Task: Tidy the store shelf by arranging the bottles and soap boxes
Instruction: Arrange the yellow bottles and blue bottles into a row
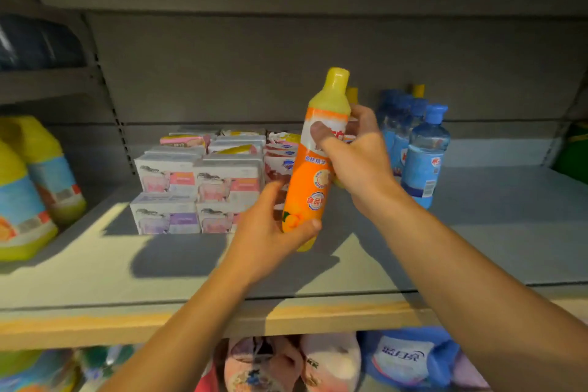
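An orange bottle (313,175) with a yellow cap is held above the grey shelf (477,239), tilted slightly. My left hand (270,232) grips its base from below. My right hand (356,156) wraps its upper label, thumb on the front. Behind my right hand another yellow cap (352,95) peeks out. Stacked soap boxes (197,188) stand to the left of the bottle. Several blue bottles (420,149) stand in a group to the right, with a yellow cap (418,90) behind them.
Large yellow jugs (28,188) with blue labels stand on the neighbouring shelf at the far left. A green item (572,149) sits at the far right. Below the shelf's wooden front edge (95,325) lie soft packs and a blue pouch (410,356).
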A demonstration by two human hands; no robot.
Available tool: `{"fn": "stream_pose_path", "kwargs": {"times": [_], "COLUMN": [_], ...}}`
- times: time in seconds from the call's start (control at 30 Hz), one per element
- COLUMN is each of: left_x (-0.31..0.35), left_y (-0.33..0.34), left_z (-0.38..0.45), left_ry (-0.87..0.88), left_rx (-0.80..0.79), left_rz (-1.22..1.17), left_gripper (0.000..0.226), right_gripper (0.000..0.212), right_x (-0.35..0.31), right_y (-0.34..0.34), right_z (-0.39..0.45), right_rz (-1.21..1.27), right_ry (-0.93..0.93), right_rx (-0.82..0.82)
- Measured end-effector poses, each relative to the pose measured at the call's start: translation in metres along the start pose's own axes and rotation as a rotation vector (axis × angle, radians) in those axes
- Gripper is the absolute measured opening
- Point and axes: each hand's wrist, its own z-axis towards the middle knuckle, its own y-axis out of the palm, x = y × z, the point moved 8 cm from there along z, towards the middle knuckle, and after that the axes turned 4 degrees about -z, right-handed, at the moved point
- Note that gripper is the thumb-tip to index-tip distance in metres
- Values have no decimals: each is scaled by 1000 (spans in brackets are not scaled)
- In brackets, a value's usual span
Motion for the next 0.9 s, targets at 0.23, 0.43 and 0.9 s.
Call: {"fn": "stream_pose_path", "kwargs": {"times": [0.23, 0.43, 0.9], "left_x": [-40, -55, -64], "left_y": [3, 11, -12], "left_z": [-16, -21, -20], "left_ry": [-193, -417, -230], "left_rx": [0, -178, 89], "left_rz": [-393, -587, -346], "left_gripper": [64, 49, 62], "right_gripper": [39, 34, 32], "right_x": [50, 117, 159], "right_y": [-6, -8, -34], "right_z": [-22, -51, -55], "right_rz": [115, 589, 437], "right_ry": [205, 534, 568], "right_rx": [-49, -73, 124]}}
